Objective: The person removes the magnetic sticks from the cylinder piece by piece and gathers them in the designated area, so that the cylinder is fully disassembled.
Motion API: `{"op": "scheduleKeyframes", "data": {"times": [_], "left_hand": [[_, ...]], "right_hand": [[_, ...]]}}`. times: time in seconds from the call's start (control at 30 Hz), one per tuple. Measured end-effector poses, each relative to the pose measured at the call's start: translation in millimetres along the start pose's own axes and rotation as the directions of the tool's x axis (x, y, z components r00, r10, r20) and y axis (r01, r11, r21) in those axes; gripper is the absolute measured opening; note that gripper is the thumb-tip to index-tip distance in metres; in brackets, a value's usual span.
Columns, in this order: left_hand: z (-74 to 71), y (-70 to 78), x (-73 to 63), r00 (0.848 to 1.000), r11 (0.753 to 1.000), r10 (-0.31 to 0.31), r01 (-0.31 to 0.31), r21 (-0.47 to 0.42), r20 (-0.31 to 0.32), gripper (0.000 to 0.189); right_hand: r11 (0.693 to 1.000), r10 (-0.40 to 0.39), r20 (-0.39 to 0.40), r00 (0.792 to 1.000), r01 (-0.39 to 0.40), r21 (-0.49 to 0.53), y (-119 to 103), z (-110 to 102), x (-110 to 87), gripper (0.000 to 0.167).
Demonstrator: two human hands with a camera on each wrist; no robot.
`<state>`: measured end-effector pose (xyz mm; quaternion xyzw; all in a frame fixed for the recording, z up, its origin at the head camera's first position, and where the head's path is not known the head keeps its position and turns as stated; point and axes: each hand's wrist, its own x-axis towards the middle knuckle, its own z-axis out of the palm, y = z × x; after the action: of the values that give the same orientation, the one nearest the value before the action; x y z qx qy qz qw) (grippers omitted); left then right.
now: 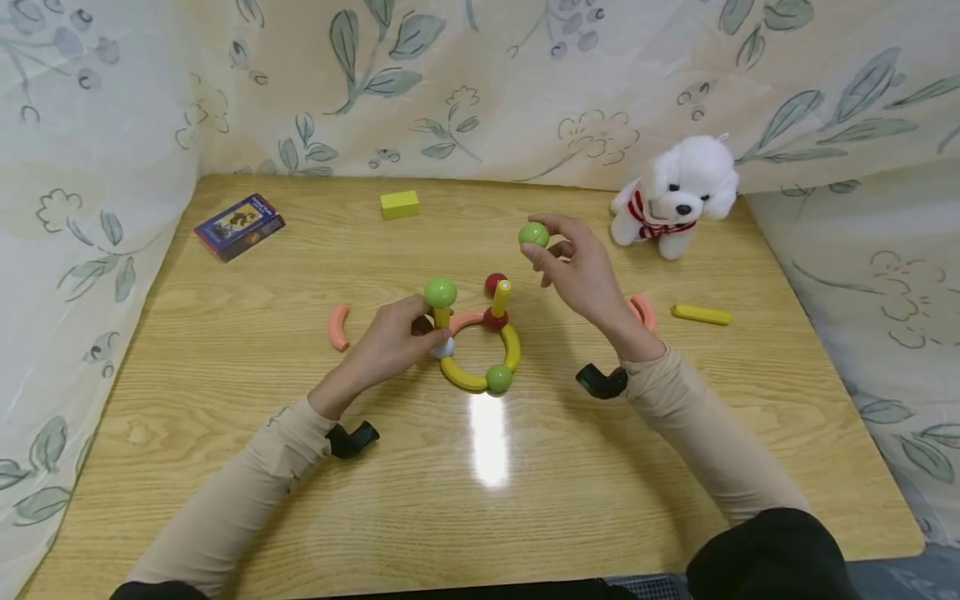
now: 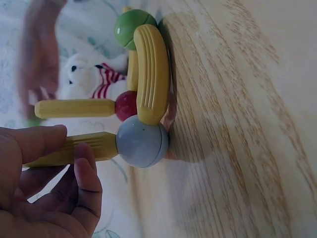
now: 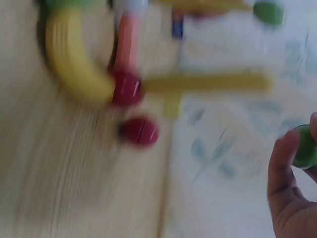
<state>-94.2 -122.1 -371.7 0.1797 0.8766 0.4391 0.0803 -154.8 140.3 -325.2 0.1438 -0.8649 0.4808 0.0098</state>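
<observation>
While the left hand (image 1: 396,335) pinches a ball-topped yellow rod (image 1: 442,317) rising from the ring (image 1: 462,377) about midway between the left and right edges of the tabletop (image 1: 420,500), the right hand (image 1: 581,271) grips a green ball (image 1: 533,235) between thumb and fingers. A plush dog (image 1: 682,192) stands near the far right corner.

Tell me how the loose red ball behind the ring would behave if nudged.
The red ball would likely roll, being round and resting on the flat table. Pushed toward the ring, it would probably soon bump the red joint close in front of it. It looks stiff rather than squashy, judging by its smooth, even outline.
</observation>
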Motion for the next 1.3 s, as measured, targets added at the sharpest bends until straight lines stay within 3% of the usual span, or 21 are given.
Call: {"op": "scheduleKeyframes", "data": {"times": [0.07, 0.17, 0.37, 0.53, 0.63, 0.83, 0.93, 1.1, 1.2, 1.3], "left_hand": [[1.3, 0.0, 0.2, 1.0, 1.0, -0.004, 0.004, -0.004, 0.002, 0.021], [3.7, 0.7, 0.5, 1.0, 1.0, -0.014, 0.014, -0.017, 0.009, 0.023], [10.7, 1.7, 1.5, 1.0, 0.999, 0.004, -0.003, -0.045, 0.017, 0.024], [17.0, 0.3, 3.5, 1.0, 0.999, 0.026, -0.025, -0.048, 0.011, 0.017], [19.1, 0.0, 3.9, 0.999, 0.998, 0.038, -0.038, -0.044, 0.009, 0.015], [19.0, 0.1, 2.4, 0.999, 0.999, 0.041, -0.041, -0.021, -0.004, 0.013], [16.5, 1.5, 1.8, 0.999, 0.999, 0.037, -0.037, -0.007, -0.003, 0.015], [10.2, 0.1, 0.6, 1.0, 1.0, 0.026, -0.026, -0.009, -0.004, 0.019], [6.3, -1.1, 0.1, 1.0, 1.0, 0.024, -0.024, -0.016, -0.009, 0.021], [2.5, -1.5, -0.1, 1.0, 1.0, 0.016, -0.016, -0.014, -0.014, 0.022]], "right_hand": [[0.989, 0.005, -0.034, 0.999, -0.01, -0.151, 17, -6, 15.1, 0.044], [0.948, 0.049, -0.046, 0.998, -0.06, -0.313, 44, -9, 33.2, 0.046], [0.878, 0.175, -0.062, 0.983, -0.184, -0.442, 84, -11, 51.2, 0.049], [0.821, 0.274, -0.068, 0.959, -0.27, -0.504, 100, -13, 54.9, 0.05], [0.805, 0.303, -0.059, 0.951, -0.289, -0.517, 104, -14, 55.7, 0.051], [0.799, 0.332, -0.057, 0.942, -0.313, -0.513, 105, -14, 54.2, 0.063], [0.808, 0.31, -0.081, 0.947, -0.307, -0.503, 97, -15, 48.2, 0.066], [0.88, 0.163, -0.078, 0.984, -0.18, -0.44, 65, -11, 22.6, 0.047], [0.919, 0.095, -0.011, 0.995, -0.092, -0.382, 44, -2, -1.7, 0.028], [0.935, 0.033, 0.082, 0.996, -0.002, -0.356, 28, 10, -27.7, 0.017]]}}
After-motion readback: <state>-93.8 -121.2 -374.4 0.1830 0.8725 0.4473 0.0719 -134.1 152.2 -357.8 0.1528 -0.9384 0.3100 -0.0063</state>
